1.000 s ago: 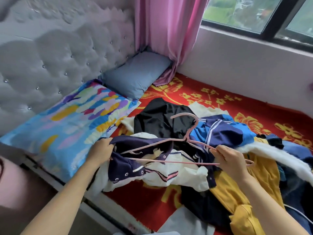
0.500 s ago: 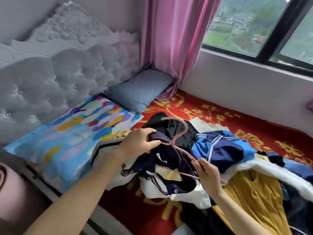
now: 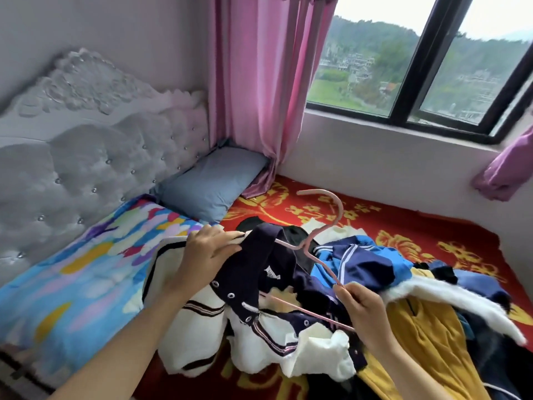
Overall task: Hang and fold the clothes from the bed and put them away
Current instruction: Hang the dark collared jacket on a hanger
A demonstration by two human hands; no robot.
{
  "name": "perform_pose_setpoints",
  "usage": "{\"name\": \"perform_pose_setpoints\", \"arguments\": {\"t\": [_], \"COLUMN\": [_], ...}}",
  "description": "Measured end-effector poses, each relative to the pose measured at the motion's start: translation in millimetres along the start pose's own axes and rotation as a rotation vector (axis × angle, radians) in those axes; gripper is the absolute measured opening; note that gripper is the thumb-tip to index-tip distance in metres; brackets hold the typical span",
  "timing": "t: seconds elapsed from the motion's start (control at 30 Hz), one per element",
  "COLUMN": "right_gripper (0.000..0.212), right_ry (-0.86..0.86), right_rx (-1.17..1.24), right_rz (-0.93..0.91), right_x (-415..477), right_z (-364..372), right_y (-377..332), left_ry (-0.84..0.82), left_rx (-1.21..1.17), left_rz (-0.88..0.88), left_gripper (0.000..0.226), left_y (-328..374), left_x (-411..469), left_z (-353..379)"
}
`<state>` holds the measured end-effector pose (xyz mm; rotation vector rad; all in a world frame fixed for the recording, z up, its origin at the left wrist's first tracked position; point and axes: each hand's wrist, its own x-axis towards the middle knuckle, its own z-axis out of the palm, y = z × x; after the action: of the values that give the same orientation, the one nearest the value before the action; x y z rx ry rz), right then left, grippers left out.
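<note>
Head view: hanging step in hand. At the clothes pile's (image 3: 427, 327) left edge, the navy-and-white jacket (image 3: 259, 264) is pinched onto the pink hanger (image 3: 315, 192) by the left hand (image 3: 207, 255). The hanger's opposite arm is gripped by the right hand (image 3: 360, 310). Seating the second shoulder is judged the next requirement.

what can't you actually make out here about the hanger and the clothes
- Head view: left end of the pink hanger, hidden inside the navy and white jacket under the left hand.
- Head view: its right corner, covered by the right hand.
- Head view: the collar label, too small to read.
- Head view: the yellow garment, cut off by the bottom edge and partly buried.
</note>
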<state>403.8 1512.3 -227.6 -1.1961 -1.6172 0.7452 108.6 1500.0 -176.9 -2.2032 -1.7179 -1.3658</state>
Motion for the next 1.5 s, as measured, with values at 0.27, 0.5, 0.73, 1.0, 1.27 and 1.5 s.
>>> {"name": "perform_pose_setpoints", "arguments": {"t": [0.27,0.5,0.73,1.0,1.27,1.5], "right_gripper": [0.019,0.029,0.031,0.027,0.031,0.023], "right_ry": [0.472,-0.024,0.082,-0.105,-0.175,-0.074], "right_rx": [-0.632,-0.572,-0.464,-0.139,-0.725,-0.381], "right_rz": [-0.816,-0.788,-0.734,-0.428,-0.636,-0.469], "right_x": [28,5,27,57,55,53], "right_z": [-21,10,5,5,-21,-74], "right_y": [-50,-19,-26,-44,-22,-48], "left_ry": [0.225,0.280,0.337,0.371,0.430,0.328], "left_rx": [-0.204,-0.457,-0.547,-0.714,-0.943,-0.870], "left_rz": [-0.162,-0.307,-0.242,-0.161,-0.327,-0.493], "left_gripper": [0.023,0.023,0.031,0.029,0.041,0.038], "left_y": [21,27,35,40,9,-50], "left_x": [64,80,92,109,114,83], "left_z": [-20,-23,-33,-30,-25,-19]}}
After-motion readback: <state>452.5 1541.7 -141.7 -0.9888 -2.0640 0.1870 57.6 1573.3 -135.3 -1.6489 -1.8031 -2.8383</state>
